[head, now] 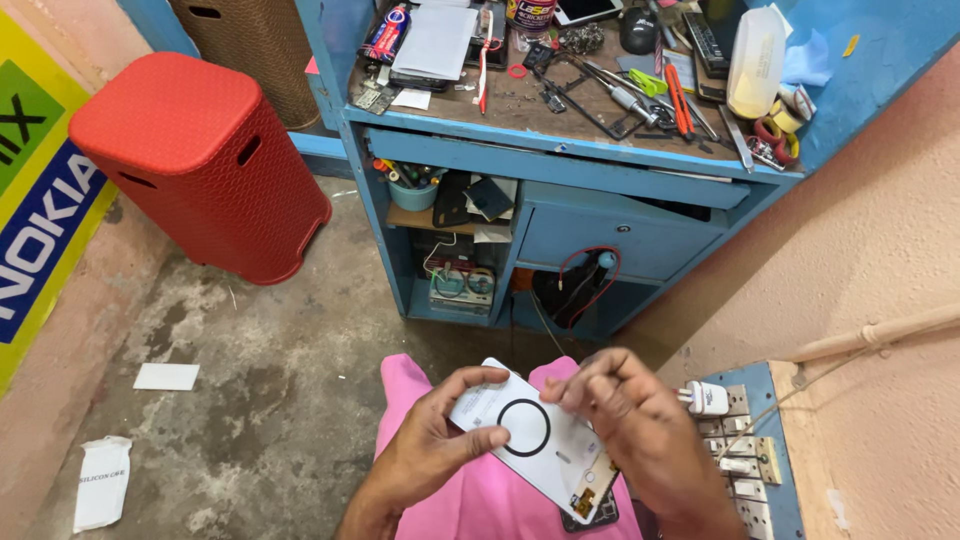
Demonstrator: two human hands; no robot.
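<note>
- Left hand (435,440): I see it cupped under a white phone back panel (525,440), thumb laid across its upper edge, over the pink-clad lap (480,500).
- Right hand (630,420): fingers curled, pinching the panel's right edge.
- Panel: black ring at centre, tilted, dark phone body (590,512) beneath its lower corner.
- Near: blue workbench (560,160), red stool (200,160), white charger (706,398) in a socket board (755,450).

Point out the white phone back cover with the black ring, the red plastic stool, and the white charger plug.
white phone back cover (525,440), head view, inside the black ring.
red plastic stool (165,110), head view, on its seat top.
white charger plug (708,399), head view, on its body.
</note>
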